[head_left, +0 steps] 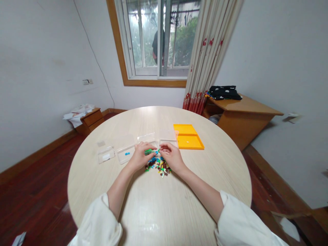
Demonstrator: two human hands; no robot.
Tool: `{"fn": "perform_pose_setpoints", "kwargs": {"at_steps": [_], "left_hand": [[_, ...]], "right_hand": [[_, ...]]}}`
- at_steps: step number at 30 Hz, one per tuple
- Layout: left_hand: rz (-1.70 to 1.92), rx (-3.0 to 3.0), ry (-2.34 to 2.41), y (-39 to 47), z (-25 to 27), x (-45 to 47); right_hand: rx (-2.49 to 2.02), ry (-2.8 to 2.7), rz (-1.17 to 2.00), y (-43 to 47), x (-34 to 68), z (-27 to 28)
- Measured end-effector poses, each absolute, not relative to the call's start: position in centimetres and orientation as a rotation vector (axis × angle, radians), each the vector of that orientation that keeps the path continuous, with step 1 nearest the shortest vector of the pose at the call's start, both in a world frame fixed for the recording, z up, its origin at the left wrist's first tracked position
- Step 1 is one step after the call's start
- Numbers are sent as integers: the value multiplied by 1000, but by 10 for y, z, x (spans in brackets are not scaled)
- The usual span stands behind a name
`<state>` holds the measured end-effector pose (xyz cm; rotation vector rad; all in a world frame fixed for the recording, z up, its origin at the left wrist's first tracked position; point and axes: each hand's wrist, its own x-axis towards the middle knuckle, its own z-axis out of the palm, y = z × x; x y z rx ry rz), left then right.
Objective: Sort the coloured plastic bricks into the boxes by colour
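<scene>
A heap of small toy building bricks (pixel 164 166), brown, green, blue, yellow and white, lies on the round table beneath my hands. My left hand (pixel 141 158) is over the heap's left side, thumb and fingers drawn together at a small blue brick (pixel 156 153). From the other side my right hand (pixel 172 158) comes in, its thumb and forefinger closed close to the same spot. A bit of green shows at those fingertips, too small to make out. Behind my left hand, a clear tray (pixel 122 158) holds a few blue bricks.
The pale round table (pixel 164 212) fills the foreground. An open yellow case (pixel 191 148) lies beyond my right hand, a small white piece inside. A small clear box (pixel 106 155) stands at the left. A wooden desk (pixel 256 104) with dark cloth is at the right.
</scene>
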<state>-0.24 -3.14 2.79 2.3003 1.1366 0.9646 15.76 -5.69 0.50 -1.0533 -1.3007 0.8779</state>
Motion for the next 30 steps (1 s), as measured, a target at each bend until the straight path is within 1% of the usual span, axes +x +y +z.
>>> {"fn": "perform_pose_setpoints", "kwargs": {"at_steps": [7, 13, 16, 20, 22, 26, 30], "left_hand": [[984, 2310, 1115, -30, 25, -1], [998, 2329, 1138, -32, 26, -1], [1013, 2345, 1197, -31, 25, -2], [1048, 2310, 1418, -25, 23, -6], [1063, 2256, 1559, -22, 21, -8], [1045, 2193, 1740, -20, 21, -11], [966, 2193, 1775, -21, 21, -11]], "right_hand": [[-990, -1186, 1056, -59, 154, 8], [-995, -1195, 1078, -58, 153, 8], [-1101, -1336, 943, -56, 159, 9], [-1334, -1730, 541, -54, 174, 14], [-1414, -1865, 424, -54, 180, 16], [-1493, -2006, 372, -55, 184, 15], [-1525, -2141, 354, -57, 182, 12]]}}
